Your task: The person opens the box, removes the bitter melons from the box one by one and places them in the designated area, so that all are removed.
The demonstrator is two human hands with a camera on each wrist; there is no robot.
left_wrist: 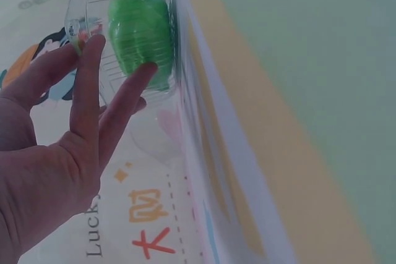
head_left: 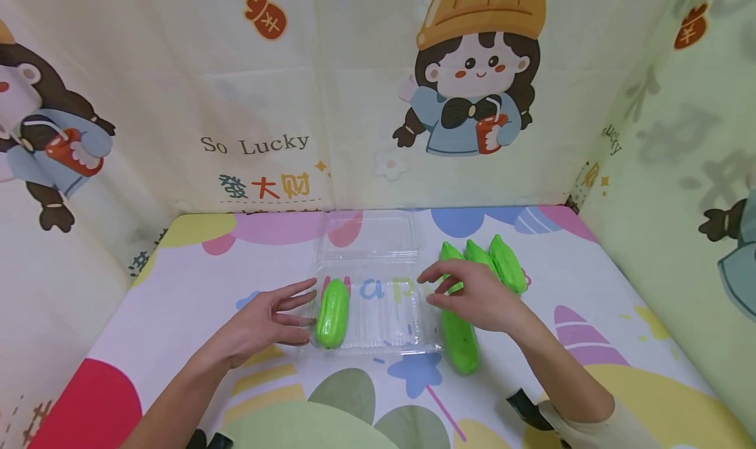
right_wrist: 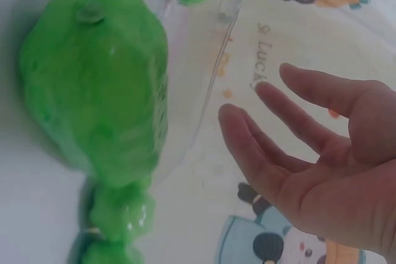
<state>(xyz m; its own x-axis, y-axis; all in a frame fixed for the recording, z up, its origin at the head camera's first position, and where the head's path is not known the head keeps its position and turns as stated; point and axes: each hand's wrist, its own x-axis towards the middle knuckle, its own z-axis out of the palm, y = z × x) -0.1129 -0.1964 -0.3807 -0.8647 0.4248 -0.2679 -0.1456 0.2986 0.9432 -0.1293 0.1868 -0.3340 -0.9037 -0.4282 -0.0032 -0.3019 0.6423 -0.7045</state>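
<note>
A clear plastic clamshell box [head_left: 378, 331] lies with its lid [head_left: 369, 235] folded back. Inside, along its left side, sits one glossy green cucumber-like vegetable [head_left: 333, 313]. My left hand [head_left: 268, 321] is at the box's left wall, fingers spread and fingertips right against the plastic; the left wrist view shows the green vegetable [left_wrist: 141, 38] through that wall. Over the right edge of the box hovers my right hand [head_left: 475, 296], fingers loosely bent and nothing held. Below it a second long green vegetable [head_left: 461, 344] lies beside the box, its upper part hidden by the hand.
Several more green vegetables [head_left: 508, 265] lie grouped beyond the right hand, partly covered by it. A colourful printed cloth [head_left: 177, 318] covers the table. Patterned curtains [head_left: 354, 94] close in the back and both sides.
</note>
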